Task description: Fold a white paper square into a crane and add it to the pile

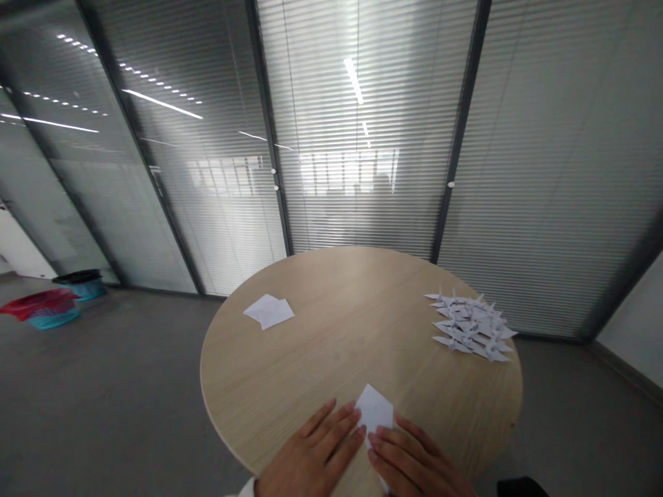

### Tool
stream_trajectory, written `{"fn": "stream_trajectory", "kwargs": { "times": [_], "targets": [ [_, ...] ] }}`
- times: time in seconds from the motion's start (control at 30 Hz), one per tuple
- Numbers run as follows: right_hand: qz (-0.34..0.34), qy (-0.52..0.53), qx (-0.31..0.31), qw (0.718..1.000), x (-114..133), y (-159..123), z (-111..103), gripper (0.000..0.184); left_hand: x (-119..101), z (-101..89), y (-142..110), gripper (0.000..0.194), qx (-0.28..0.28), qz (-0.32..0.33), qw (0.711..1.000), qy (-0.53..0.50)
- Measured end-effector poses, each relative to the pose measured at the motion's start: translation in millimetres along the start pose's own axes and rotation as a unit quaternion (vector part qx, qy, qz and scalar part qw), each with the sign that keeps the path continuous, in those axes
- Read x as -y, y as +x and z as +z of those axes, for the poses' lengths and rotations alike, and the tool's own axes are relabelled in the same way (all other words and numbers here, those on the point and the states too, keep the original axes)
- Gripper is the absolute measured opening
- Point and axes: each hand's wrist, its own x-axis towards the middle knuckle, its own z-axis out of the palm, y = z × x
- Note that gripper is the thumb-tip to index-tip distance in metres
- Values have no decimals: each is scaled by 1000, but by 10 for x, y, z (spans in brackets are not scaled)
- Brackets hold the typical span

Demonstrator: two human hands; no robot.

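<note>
The white paper (376, 408) lies — partly hidden — under the right hand (417, 461).

Slatted blinds (549, 152) line the glass wall (124, 228) above a grey floor (129, 386).

A round wood-grain table (336, 345) is carrying clustered white paper cranes (470, 328) at its right; overlapping white paper sheets (274, 314) are lying at left, and a folded paper (375, 410) is resting near the front edge.
</note>
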Motion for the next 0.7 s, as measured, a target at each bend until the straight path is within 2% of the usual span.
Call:
{"fn": "stream_trajectory", "kwargs": {
  "times": [0.23,0.37,0.53,0.7],
  "targets": [
    [-1,12,-29,1000,26,83,55,30,17,8,16,49,41,-19,998,34],
    [-24,3,-16,1000,27,55,57,27,22,5,16,49,48,-25,998,43],
    [-30,-49,-31,998,81,52,86,21,-1,-11,21,49,66,-31,997,36],
    [-65,-120,-11,991,157,126,113,32,-15,-20,43,54,84,-46,995,25]
  ]
}}
